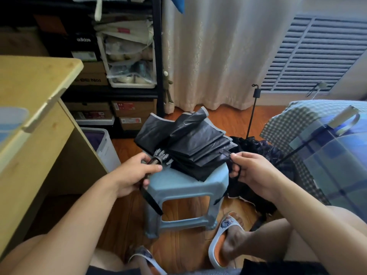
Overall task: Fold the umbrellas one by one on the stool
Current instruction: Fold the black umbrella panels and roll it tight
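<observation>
A collapsed black umbrella (186, 143) with grey trim lies across the light blue plastic stool (184, 187), its canopy pleats loosely gathered. My left hand (135, 173) grips the umbrella's handle at the stool's left edge, and a black wrist strap hangs down from it. My right hand (252, 171) pinches the umbrella's black closure strap at the canopy's right edge. A second dark umbrella (258, 151) lies open on the floor to the right of the stool, its thin shaft sticking up. A blue checked umbrella (327, 155) lies at the far right.
A wooden desk (33, 108) stands at the left, with a white bin (101, 143) beside it. A black shelf (119, 76) with shoe boxes is behind the stool. A curtain (218, 52) hangs at the back. My slippered feet rest on the wooden floor below the stool.
</observation>
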